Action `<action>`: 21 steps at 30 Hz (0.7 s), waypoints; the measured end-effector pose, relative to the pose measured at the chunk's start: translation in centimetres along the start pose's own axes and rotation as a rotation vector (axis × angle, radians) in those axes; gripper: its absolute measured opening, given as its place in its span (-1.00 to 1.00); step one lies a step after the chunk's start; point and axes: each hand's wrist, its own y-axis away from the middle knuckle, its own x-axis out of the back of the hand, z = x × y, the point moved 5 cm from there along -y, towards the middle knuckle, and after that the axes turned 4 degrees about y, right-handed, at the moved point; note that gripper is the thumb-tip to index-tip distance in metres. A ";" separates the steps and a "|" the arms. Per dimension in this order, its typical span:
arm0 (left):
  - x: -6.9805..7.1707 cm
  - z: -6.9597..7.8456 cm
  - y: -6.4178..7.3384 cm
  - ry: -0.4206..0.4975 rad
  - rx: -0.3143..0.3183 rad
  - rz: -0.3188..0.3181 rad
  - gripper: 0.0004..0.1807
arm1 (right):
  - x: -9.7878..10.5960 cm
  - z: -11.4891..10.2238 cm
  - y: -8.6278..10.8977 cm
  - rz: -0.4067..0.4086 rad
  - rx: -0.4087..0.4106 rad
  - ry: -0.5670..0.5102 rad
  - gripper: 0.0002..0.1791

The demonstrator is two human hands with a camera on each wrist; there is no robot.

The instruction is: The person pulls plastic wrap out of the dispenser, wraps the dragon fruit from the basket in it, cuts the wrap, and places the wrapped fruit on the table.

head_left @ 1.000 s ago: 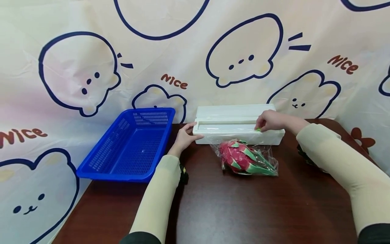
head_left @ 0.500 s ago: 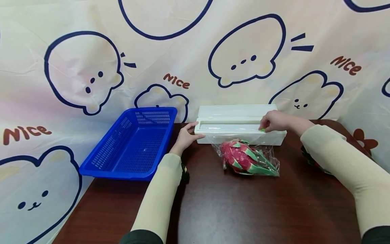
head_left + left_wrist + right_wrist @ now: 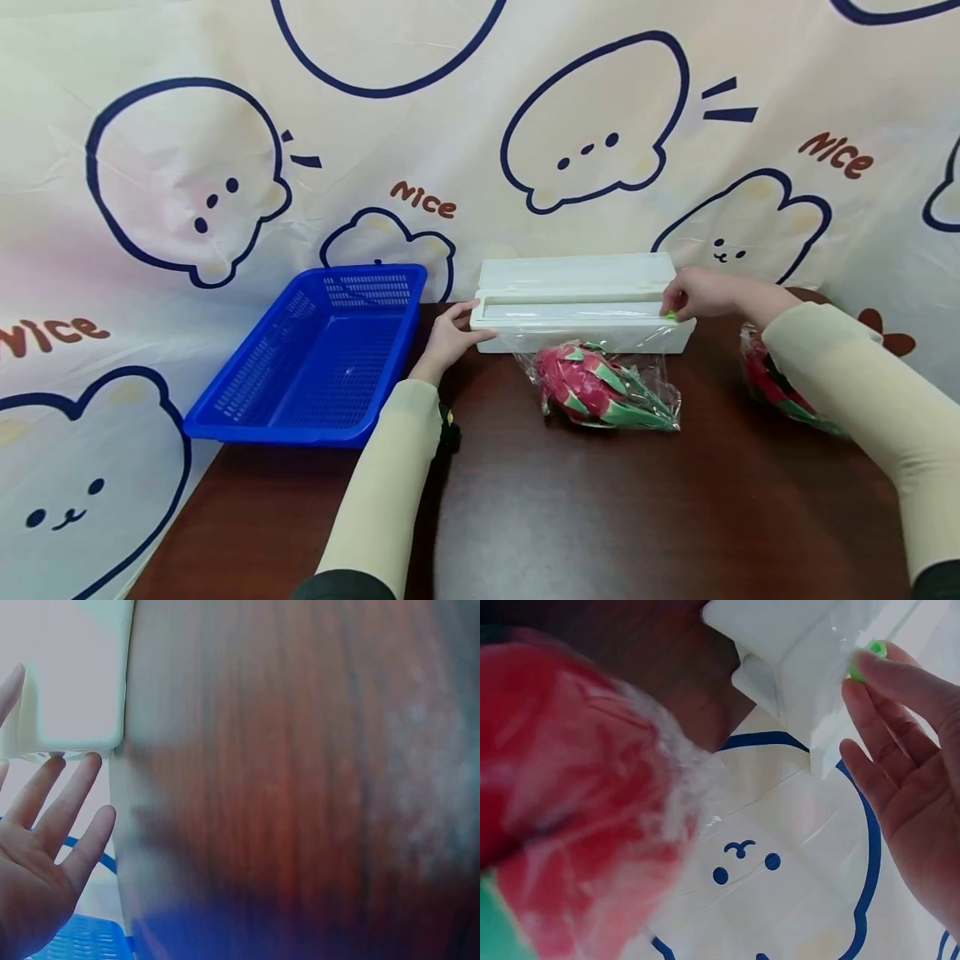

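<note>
A long white cling film dispenser (image 3: 588, 340) lies at the back of the table, its lid (image 3: 577, 271) tipped up behind. At its left end, my left hand (image 3: 446, 340) rests with the thumb on the front and fingers against the end; the left wrist view shows these fingers straight and spread. Between thumb and finger, my right hand (image 3: 701, 296) pinches a small green slide cutter (image 3: 874, 658) near the right end of the front edge. Clear film (image 3: 652, 340) hangs over the front. Just before it lies a red dragon fruit (image 3: 577, 383) in clear plastic.
A blue perforated basket (image 3: 315, 437) stands left of my left hand. Under my right forearm lies another plastic-wrapped dragon fruit (image 3: 787, 400), partly hidden by the sleeve and large in the right wrist view. A cartoon-printed cloth (image 3: 420, 150) hangs behind the brown table (image 3: 600, 508).
My right hand has slid the green cutter rightward along the dispenser's edge, and more of the right-hand dragon fruit shows. My left hand has stayed at the left end.
</note>
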 end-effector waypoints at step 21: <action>0.3 -0.1 0.0 -0.006 0.004 0.012 -0.27 | 0.2 0.7 1.2 0.055 -0.032 0.029 -0.83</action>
